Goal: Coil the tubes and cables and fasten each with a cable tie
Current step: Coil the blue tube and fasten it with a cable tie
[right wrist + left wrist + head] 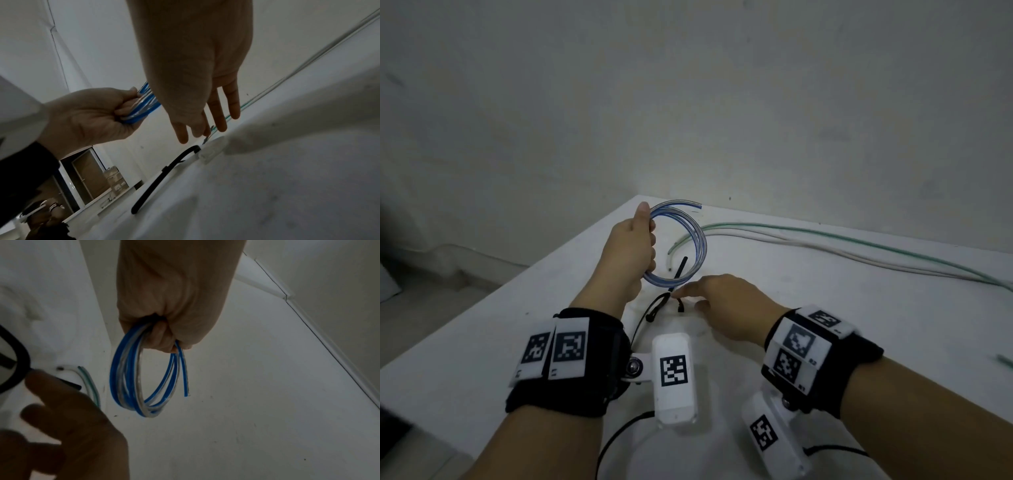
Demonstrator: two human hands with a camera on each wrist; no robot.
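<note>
My left hand [633, 250] grips a coil of clear tube with a blue stripe [688, 240] and holds it upright just above the white table [876, 335]. In the left wrist view the fingers [162, 337] are curled round several loops of the coil [127, 378], and one free end hangs loose. My right hand [719, 301] reaches low over the table with straight fingers [216, 113]. Its fingertips are at the black cable ties [655, 306] lying below the coil. A black cable tie [164, 172] lies bent on the table under that hand.
A green tube [825, 236] and a white tube [791, 244] lie uncoiled across the table from its middle toward the right edge. Another black strip [680, 267] shows through the coil. The table's left edge and far corner are close to the coil.
</note>
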